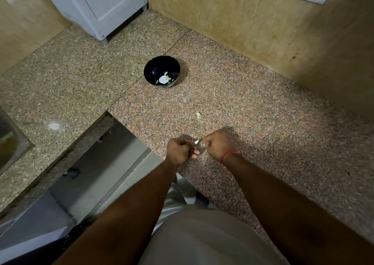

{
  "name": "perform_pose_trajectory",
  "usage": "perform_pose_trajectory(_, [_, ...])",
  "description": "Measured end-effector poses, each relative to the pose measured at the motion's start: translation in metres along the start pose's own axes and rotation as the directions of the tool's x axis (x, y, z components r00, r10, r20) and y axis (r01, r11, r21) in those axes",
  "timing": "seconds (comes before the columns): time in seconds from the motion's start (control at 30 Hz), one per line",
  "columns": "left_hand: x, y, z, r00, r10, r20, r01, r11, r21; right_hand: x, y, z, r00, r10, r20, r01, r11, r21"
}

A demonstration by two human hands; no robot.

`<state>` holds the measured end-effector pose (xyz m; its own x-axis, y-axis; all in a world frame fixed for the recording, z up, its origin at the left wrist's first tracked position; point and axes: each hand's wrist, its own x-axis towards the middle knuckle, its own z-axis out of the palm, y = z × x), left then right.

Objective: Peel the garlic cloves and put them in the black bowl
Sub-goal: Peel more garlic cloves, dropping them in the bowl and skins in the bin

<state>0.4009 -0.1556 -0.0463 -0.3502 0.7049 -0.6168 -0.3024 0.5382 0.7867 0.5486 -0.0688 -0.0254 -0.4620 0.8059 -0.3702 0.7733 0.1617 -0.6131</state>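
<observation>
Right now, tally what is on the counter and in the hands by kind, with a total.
Black bowl: 1
Garlic clove pinched between left hand and right hand: 1
Loose pale garlic bit on the counter: 1
White appliance: 1
Total: 4
Bowl contents too small to count.

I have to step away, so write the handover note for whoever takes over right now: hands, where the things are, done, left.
Left hand: fingers curled, pinching the garlic clove from its side.
Right hand: fingers curled, pinching the same clove; both hands are above the near edge of the counter.
Black bowl: farther back on the counter, a few pale pieces of garlic in its bottom.
Small pale scrap: on the counter between bowl and hands; clove or peel, cannot tell.
Done: some garlic is in the bowl.
Left: finish peeling the held clove, drop it in the bowl, check the scrap.
</observation>
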Motion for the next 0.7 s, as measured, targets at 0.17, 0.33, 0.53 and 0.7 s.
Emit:
perform_pose_trajectory(0.17, [-0.001, 0.001, 0.001, 1.0, -0.002, 0.014, 0.002, 1.0, -0.009, -0.001, -0.003, -0.004, 0.99, 0.133, -0.043, -0.121, 0.969, 0.213])
perform_pose_trajectory(0.33, [-0.006, 0.003, 0.005, 0.999, 0.032, 0.038, -0.033, 0.999, 0.031, -0.003, -0.006, -0.006, 0.964, 0.231, 0.132, -0.263, 0.745, 0.614])
perform_pose_trajectory(0.53, [-0.007, 0.006, 0.008, 0.996, 0.067, 0.054, -0.073, 0.991, 0.115, -0.005, -0.003, -0.001, 0.956, 0.245, 0.159, -0.282, 0.626, 0.727])
perform_pose_trajectory(0.7, [-0.002, 0.011, 0.006, 0.994, 0.046, 0.096, -0.066, 0.973, 0.219, -0.006, 0.0, 0.002, 0.953, 0.239, 0.185, -0.294, 0.593, 0.75])
